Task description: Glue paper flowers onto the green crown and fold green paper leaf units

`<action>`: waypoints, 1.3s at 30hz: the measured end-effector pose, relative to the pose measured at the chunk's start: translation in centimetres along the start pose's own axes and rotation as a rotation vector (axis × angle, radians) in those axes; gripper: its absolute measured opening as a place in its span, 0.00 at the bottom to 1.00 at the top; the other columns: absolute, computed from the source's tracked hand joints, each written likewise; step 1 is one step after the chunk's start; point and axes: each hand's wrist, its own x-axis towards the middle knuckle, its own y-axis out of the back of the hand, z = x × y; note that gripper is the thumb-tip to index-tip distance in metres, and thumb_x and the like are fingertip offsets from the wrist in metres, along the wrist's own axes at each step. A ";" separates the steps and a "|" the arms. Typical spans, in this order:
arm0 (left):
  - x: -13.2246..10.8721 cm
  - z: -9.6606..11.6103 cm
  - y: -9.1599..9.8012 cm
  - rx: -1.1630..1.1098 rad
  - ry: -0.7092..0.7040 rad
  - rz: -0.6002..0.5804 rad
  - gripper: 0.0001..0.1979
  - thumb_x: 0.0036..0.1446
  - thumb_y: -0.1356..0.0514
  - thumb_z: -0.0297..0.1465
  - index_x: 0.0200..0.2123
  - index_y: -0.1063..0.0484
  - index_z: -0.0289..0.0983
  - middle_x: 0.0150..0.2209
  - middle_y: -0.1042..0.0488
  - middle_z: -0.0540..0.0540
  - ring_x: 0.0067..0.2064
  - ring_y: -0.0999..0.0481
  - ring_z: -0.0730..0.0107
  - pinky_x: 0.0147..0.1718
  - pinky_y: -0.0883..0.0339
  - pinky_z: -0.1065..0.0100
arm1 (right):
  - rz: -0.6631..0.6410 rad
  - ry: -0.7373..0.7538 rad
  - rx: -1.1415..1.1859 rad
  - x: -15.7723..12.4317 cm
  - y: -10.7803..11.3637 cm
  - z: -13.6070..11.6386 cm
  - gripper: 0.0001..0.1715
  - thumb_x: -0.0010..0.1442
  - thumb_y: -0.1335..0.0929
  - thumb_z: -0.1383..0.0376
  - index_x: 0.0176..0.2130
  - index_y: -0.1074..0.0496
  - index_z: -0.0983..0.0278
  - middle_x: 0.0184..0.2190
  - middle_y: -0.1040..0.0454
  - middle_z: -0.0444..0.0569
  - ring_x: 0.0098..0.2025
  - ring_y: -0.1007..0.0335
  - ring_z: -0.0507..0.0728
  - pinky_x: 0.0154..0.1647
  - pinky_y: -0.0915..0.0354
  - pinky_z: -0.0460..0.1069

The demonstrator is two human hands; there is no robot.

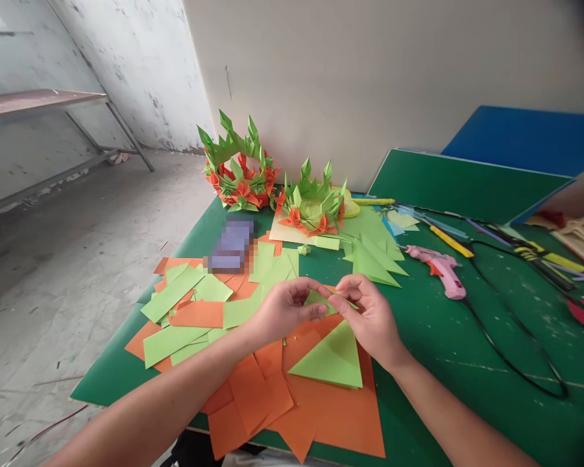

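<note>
While a large orange sheet [345, 421] lies by the near edge of the green surface [467, 363], with a folded green triangle [333, 363] resting on it, a small green paper piece [315, 298] is held just above and beyond them; it should be very light and thin, springy along a crease but soft across the flat, quick to dent or tear, and hardly slippery against bare skin; a folded or doubled edge would likely be the safest place to take hold, with a light pinch; the left hand [282, 308] has thumb and fingers closed on its left part, and the right hand [374, 321] pinches its right end; it looks plain bright lime, though the fingers hide most of its shape; beyond, toward the far edge, stands a smaller paper crown [321, 204], with a larger paper crown [244, 191] by the far left corner.
</note>
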 end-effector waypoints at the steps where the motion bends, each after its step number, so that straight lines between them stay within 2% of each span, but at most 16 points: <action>1: 0.0 0.1 0.2 -0.039 0.026 -0.025 0.16 0.47 0.31 0.40 0.37 0.22 0.36 0.31 0.22 0.46 0.31 0.23 0.69 0.35 0.26 0.65 | 0.019 -0.004 0.000 0.1 0.0 0.0 0.13 0.60 0.31 0.55 0.36 0.36 0.59 0.23 0.35 0.39 0.24 0.41 0.50 0.24 0.45 0.45; 7: 0.1 0.7 1.5 -0.145 0.136 -0.166 0.16 0.51 0.33 0.38 0.42 0.22 0.37 0.37 0.20 0.45 0.43 0.18 0.59 0.49 0.28 0.57 | 0.070 -0.022 0.022 0.4 0.4 0.1 0.13 0.58 0.30 0.55 0.36 0.35 0.60 0.24 0.33 0.40 0.25 0.38 0.50 0.24 0.42 0.45; 12: -0.1 1.4 2.3 -0.162 0.185 -0.300 0.18 0.53 0.34 0.35 0.48 0.23 0.40 0.39 0.19 0.45 0.48 0.20 0.56 0.53 0.30 0.55 | 0.043 -0.030 0.040 0.3 0.3 -0.2 0.12 0.59 0.30 0.56 0.35 0.34 0.60 0.23 0.32 0.40 0.24 0.39 0.49 0.24 0.42 0.44; 14: -0.2 1.7 2.4 -0.154 0.208 -0.310 0.19 0.53 0.34 0.34 0.50 0.24 0.40 0.39 0.19 0.45 0.48 0.20 0.56 0.52 0.29 0.57 | 0.017 -0.026 0.039 0.3 0.5 -0.3 0.11 0.60 0.31 0.56 0.35 0.32 0.60 0.24 0.32 0.41 0.25 0.37 0.50 0.25 0.40 0.44; 18: -0.3 2.0 2.3 -0.156 0.225 -0.241 0.22 0.53 0.34 0.33 0.52 0.26 0.40 0.43 0.21 0.44 0.46 0.19 0.59 0.49 0.29 0.62 | -0.057 -0.014 0.015 0.3 1.2 -0.3 0.11 0.58 0.29 0.57 0.38 0.29 0.60 0.35 0.27 0.45 0.32 0.32 0.51 0.30 0.35 0.45; 21: -0.2 2.1 2.2 -0.183 0.239 -0.203 0.24 0.51 0.32 0.33 0.52 0.27 0.39 0.41 0.21 0.44 0.45 0.19 0.60 0.48 0.30 0.62 | -0.108 -0.012 0.049 0.3 1.6 -0.3 0.14 0.57 0.28 0.58 0.43 0.28 0.58 0.42 0.26 0.46 0.34 0.29 0.52 0.34 0.31 0.46; 25: 0.2 1.5 2.0 -0.208 0.238 -0.075 0.17 0.52 0.33 0.39 0.42 0.22 0.36 0.41 0.21 0.44 0.43 0.22 0.66 0.47 0.32 0.64 | -0.153 0.044 0.109 0.2 1.5 -0.5 0.12 0.59 0.29 0.59 0.45 0.28 0.56 0.40 0.26 0.45 0.38 0.28 0.53 0.38 0.30 0.46; 28: 0.4 0.9 1.7 -0.252 0.235 0.017 0.14 0.48 0.30 0.38 0.36 0.21 0.36 0.37 0.22 0.47 0.40 0.25 0.71 0.44 0.36 0.69 | -0.161 0.058 0.114 0.0 1.3 -0.6 0.10 0.60 0.30 0.60 0.44 0.28 0.56 0.39 0.26 0.45 0.39 0.28 0.53 0.39 0.30 0.47; 32: 0.5 0.6 1.3 -0.281 0.262 0.042 0.15 0.44 0.28 0.38 0.35 0.21 0.37 0.35 0.23 0.48 0.38 0.27 0.72 0.41 0.38 0.69 | -0.155 0.046 0.138 0.0 1.2 -0.6 0.09 0.62 0.32 0.62 0.45 0.28 0.56 0.38 0.27 0.45 0.37 0.29 0.52 0.38 0.31 0.46; 37: 0.3 0.4 0.8 -0.200 0.249 0.068 0.15 0.45 0.29 0.38 0.36 0.21 0.38 0.33 0.25 0.50 0.33 0.32 0.76 0.34 0.41 0.72 | -0.142 0.023 0.214 0.0 1.2 -0.4 0.10 0.61 0.32 0.64 0.45 0.31 0.57 0.34 0.30 0.43 0.33 0.33 0.51 0.33 0.35 0.45; 39: 0.2 0.3 0.6 -0.171 0.249 0.081 0.15 0.45 0.29 0.38 0.36 0.21 0.38 0.34 0.24 0.50 0.34 0.32 0.76 0.35 0.41 0.72 | -0.137 0.001 0.236 -0.1 1.2 -0.2 0.09 0.60 0.33 0.66 0.43 0.32 0.58 0.33 0.31 0.43 0.31 0.35 0.50 0.32 0.36 0.44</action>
